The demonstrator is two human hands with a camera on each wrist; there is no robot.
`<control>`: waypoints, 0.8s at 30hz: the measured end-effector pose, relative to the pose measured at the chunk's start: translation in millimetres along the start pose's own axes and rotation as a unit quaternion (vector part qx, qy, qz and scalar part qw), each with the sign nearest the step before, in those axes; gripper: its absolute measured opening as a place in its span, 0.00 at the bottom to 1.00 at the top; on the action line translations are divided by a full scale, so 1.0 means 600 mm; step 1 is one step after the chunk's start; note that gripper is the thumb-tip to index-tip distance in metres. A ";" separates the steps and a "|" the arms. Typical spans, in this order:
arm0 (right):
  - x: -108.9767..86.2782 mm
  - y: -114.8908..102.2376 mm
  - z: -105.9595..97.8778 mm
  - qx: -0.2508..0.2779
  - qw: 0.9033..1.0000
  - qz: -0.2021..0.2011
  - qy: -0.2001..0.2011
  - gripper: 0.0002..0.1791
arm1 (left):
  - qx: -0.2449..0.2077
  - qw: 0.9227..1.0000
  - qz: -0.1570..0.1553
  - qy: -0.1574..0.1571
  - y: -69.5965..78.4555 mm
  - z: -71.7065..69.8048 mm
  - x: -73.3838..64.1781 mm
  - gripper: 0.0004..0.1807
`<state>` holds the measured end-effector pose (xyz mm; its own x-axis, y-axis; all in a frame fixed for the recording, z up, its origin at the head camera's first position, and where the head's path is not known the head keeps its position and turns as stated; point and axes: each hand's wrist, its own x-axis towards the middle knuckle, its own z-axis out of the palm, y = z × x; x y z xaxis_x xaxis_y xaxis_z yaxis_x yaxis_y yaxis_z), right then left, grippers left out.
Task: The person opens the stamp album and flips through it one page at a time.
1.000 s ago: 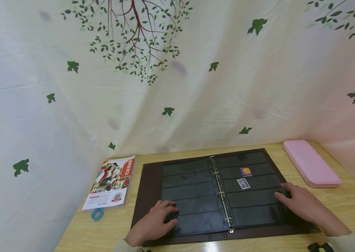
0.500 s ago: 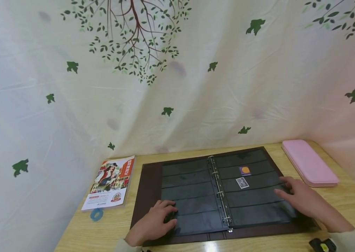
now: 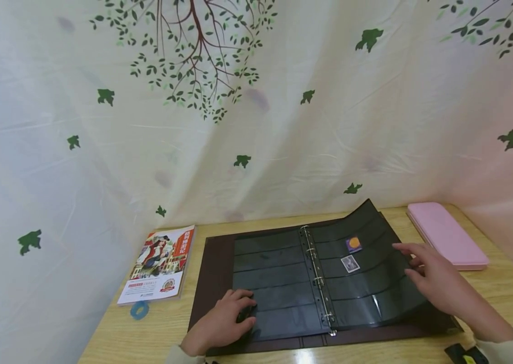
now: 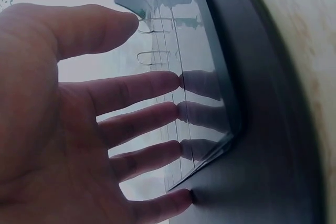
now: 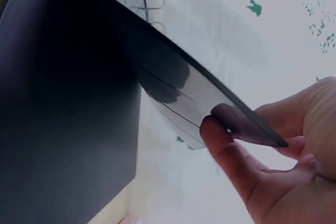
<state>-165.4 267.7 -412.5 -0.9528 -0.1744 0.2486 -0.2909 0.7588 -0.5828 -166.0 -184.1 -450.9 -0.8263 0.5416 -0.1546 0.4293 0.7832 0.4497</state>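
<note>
A ring-bound stamp album [image 3: 201, 283] with a dark brown cover lies spread on the table, its black pocket pages showing. My right hand [image 3: 440, 278] pinches the outer edge of the right page [image 3: 365, 288], which curves up off the cover. In the right wrist view, thumb and fingers [image 5: 220, 145] sit on either side of that page. Two stamps are in its pockets: a purple one with an orange disc [image 3: 354, 244] and a grey one with a white border [image 3: 350, 264]. My left hand [image 3: 222, 321] rests on the left page [image 3: 279, 298], its fingertips touching the surface.
A booklet [image 3: 158, 265] with a colourful cover lies left of the album, a blue ring [image 3: 140, 310] at its lower edge. Behind the right hand is a pink case [image 3: 447, 235]. A leaf-printed curtain [image 3: 274, 131] hangs along the table's back.
The right page has lifted from lying flat, its far corner and outer edge now raised by my right hand, which has moved slightly up. My left hand stays put.
</note>
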 end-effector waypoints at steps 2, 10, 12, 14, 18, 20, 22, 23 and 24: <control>-0.001 -0.008 -0.003 0.003 1.000 -0.004 0.004 0.31 | -0.002 1.000 0.000 0.000 0.001 0.000 0.000 0.20; -0.008 -0.046 -0.014 0.004 0.999 -0.029 0.019 0.33 | -0.009 1.000 -0.001 -0.003 0.001 0.000 0.001 0.20; -0.011 -0.058 -0.015 0.007 0.999 -0.043 0.024 0.33 | -0.009 1.000 -0.001 -0.003 0.001 0.000 0.001 0.20; -0.013 -0.070 -0.017 0.010 0.997 -0.065 0.034 0.32 | -0.008 1.000 0.000 -0.001 0.002 -0.001 0.001 0.20; -0.016 -0.093 -0.019 0.021 0.992 -0.113 0.050 0.31 | -0.006 1.000 0.003 0.004 0.003 -0.001 0.001 0.20; -0.017 -0.102 -0.021 0.019 0.991 -0.123 0.057 0.29 | -0.006 1.000 0.004 0.005 0.003 0.000 0.001 0.20; -0.016 -0.108 -0.021 0.017 0.989 -0.128 0.067 0.27 | -0.008 1.000 0.004 0.006 0.001 0.001 0.001 0.20; -0.015 -0.111 -0.021 0.016 0.989 -0.128 0.071 0.27 | -0.008 1.000 0.003 0.005 0.000 0.002 0.001 0.20; -0.013 -0.114 -0.021 0.015 0.989 -0.129 0.075 0.26 | -0.007 1.000 0.003 0.005 0.000 0.002 0.001 0.20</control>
<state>-137.0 225.4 -364.9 -0.8239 -0.2620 0.5026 -0.5263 0.6826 -0.5070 -166.1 -183.5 -452.3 -0.8275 0.5429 -0.1429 0.4287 0.7755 0.4634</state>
